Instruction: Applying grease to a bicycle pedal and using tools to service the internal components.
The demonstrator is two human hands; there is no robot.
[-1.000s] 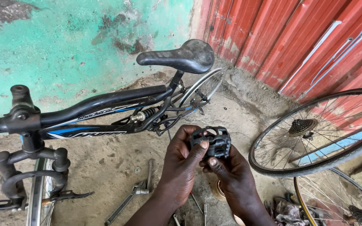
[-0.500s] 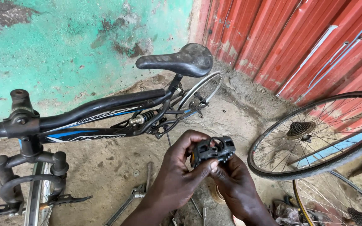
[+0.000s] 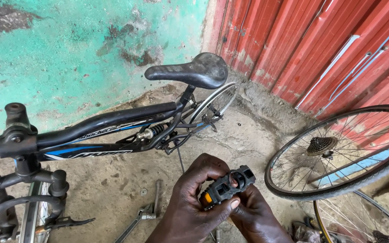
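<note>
Pedal (image 3: pixel 225 188), black with an orange reflector, sits gripped between both hands low in view: left hand (image 3: pixel 193 202) curled over it, right hand (image 3: pixel 255 215) cupping underneath. Black bike (image 3: pixel 113 130) stands behind, loose wheel (image 3: pixel 338 153) off right, wrench (image 3: pixel 142 216) on the concrete.

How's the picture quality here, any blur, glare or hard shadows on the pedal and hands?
Head view: soft, even daylight, no hard shadows or glare; the black bicycle pedal is sharp between the left hand and right hand; the bicycle saddle shows a dull sheen; wide-angle bending shows at the loose wheel.
</note>
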